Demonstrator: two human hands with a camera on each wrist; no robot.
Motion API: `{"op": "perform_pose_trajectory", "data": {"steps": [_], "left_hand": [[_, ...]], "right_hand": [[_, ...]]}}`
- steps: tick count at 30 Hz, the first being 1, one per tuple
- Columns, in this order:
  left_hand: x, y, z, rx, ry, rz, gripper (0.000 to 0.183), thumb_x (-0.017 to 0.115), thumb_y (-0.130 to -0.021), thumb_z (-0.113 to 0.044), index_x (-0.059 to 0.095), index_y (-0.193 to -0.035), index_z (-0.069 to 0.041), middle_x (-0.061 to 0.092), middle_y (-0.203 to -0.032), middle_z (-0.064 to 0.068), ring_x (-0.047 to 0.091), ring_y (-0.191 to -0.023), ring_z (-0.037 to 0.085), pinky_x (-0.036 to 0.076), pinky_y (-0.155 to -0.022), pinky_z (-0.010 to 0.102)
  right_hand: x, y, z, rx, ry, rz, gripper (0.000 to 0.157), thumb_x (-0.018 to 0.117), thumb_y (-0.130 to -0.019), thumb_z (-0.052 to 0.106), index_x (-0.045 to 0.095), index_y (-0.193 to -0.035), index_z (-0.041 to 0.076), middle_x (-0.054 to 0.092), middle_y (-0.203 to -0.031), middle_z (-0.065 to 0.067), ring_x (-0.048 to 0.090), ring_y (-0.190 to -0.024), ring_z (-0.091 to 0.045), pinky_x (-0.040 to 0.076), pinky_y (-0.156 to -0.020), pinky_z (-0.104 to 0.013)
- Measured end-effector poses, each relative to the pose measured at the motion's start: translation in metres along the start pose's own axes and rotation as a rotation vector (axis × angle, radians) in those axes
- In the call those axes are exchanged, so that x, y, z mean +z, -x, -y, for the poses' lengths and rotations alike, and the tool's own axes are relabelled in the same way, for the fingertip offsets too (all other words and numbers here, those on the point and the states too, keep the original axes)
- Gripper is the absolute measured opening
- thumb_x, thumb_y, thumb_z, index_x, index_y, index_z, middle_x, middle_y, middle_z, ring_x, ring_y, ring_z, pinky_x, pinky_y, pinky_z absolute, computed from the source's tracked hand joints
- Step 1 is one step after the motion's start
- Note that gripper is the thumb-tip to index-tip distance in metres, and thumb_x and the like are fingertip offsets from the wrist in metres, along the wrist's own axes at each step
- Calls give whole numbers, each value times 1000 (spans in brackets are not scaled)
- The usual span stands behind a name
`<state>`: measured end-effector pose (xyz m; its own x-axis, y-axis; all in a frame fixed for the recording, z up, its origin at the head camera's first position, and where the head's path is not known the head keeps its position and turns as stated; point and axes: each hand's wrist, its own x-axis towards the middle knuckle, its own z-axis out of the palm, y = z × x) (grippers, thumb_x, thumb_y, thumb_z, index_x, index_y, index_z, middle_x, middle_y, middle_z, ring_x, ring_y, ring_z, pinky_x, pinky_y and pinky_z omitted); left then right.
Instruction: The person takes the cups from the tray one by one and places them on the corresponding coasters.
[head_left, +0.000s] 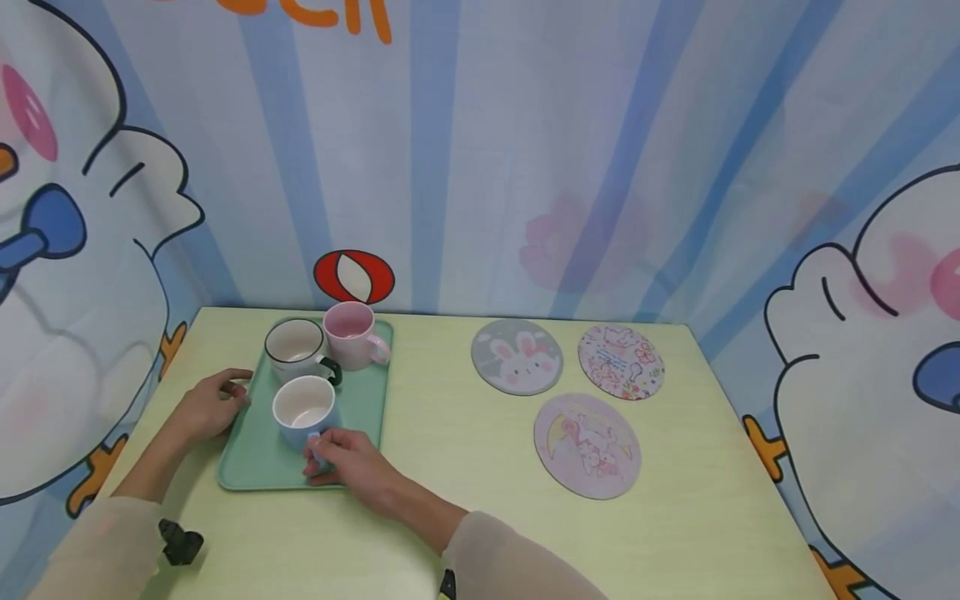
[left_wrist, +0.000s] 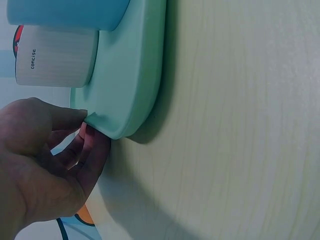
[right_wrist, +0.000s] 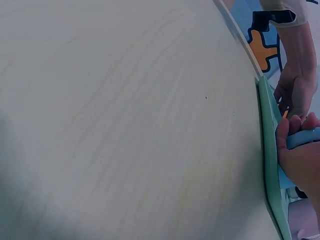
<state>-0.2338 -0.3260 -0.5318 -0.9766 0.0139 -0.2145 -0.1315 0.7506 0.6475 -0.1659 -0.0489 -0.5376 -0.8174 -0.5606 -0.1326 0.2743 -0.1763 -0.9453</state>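
A green tray (head_left: pixel 251 471) lies on the left of the table with three mugs standing on it. My left hand (head_left: pixel 210 406) pinches the tray's left rim, thumb over the edge and fingers below, as the left wrist view shows. At the front of the tray is a light blue mug (head_left: pixel 298 433); my right hand (head_left: pixel 363 468) grips its handle. Behind it stands a white mug (head_left: pixel 291 368) with a black rim and handle, with "concise" printed on its side. The pink mug (head_left: pixel 348 348) is at the back right of the tray.
On the table's right side lie three round coasters: a grey one with a rabbit (head_left: pixel 517 358), a floral one (head_left: pixel 621 362) and a pink one with a moon (head_left: pixel 587 447). A striped cartoon curtain (head_left: pixel 480 167) hangs behind the pale yellow table (head_left: pixel 450 417).
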Motion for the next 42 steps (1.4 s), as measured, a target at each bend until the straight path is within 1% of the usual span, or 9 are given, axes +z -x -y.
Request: {"op": "perform_pose_trajectory", "data": {"steps": [2, 7, 12, 17, 20, 25, 31, 34, 42], "left_hand": [[0, 0, -1, -2, -3, -1, 51, 52, -105, -9, 40, -150, 12, 56, -126, 34, 59, -104, 43, 54, -72, 38], [-1, -1, -1, 4, -3, -1, 51, 52, -105, -10, 41, -150, 11, 56, -126, 34, 59, -104, 42, 54, -72, 38], [0, -1, 3, 38, 5, 0, 50, 52, -105, -9, 41, -150, 12, 57, -124, 34, 60, -104, 42, 52, -73, 39], [0, -1, 4, 27, 24, 11, 51, 51, -107, -10, 40, -151, 12, 56, -126, 34, 60, -103, 41, 53, -71, 38], [1, -1, 4, 13, 23, 13, 51, 51, -107, -11, 39, -152, 11, 55, -127, 33, 60, -103, 41, 53, -72, 38], [1, -2, 5, 7, 33, 17, 52, 51, -107, -11, 39, -153, 10, 54, -127, 33, 59, -103, 39, 54, -71, 37], [1, -3, 6, 12, 25, 10, 51, 51, -108, -11, 39, -153, 10, 54, -127, 32, 59, -102, 39, 53, -71, 37], [2, -3, 5, 18, 19, 6, 51, 51, -108, -11, 39, -153, 10, 55, -127, 33, 59, -104, 41, 53, -73, 37], [1, 0, 4, 23, 4, 4, 51, 52, -108, -11, 40, -152, 11, 56, -127, 34, 59, -106, 43, 53, -75, 40]], "right_hand": [[0, 0, -1, -1, 16, -32, 26, 52, -111, 15, 58, -94, -5, 59, -86, -3, 62, -80, -12, 60, -89, -40], [-1, 0, -2, -40, 141, -132, 27, 46, -108, 14, 51, -84, 5, 47, -74, 1, 55, -70, -12, 55, -76, -26], [-7, 2, 1, -68, 263, -193, 31, 46, -107, 16, 44, -77, 10, 42, -71, 4, 45, -64, -10, 43, -65, -24], [-16, 4, 6, -79, 389, -204, 33, 50, -108, 23, 48, -78, 11, 43, -64, 5, 42, -58, -7, 36, -58, -23], [-21, 6, 7, -84, 432, -164, 32, 53, -109, 24, 52, -80, 9, 44, -62, 5, 41, -57, -6, 34, -57, -23], [-27, 5, 7, -80, 427, -105, 32, 54, -110, 23, 57, -85, 5, 43, -63, 6, 41, -57, -6, 34, -57, -22], [-31, 5, 8, -56, 417, -125, 36, 51, -111, 24, 54, -86, -2, 43, -64, 4, 41, -58, -9, 34, -58, -24], [-31, 5, 9, -57, 414, -144, 37, 50, -111, 25, 54, -84, -1, 43, -64, 4, 42, -59, -9, 35, -59, -24], [-31, 8, 13, -63, 286, -141, 35, 47, -111, 18, 46, -80, 3, 37, -67, 3, 36, -60, -11, 34, -59, -24]]}}
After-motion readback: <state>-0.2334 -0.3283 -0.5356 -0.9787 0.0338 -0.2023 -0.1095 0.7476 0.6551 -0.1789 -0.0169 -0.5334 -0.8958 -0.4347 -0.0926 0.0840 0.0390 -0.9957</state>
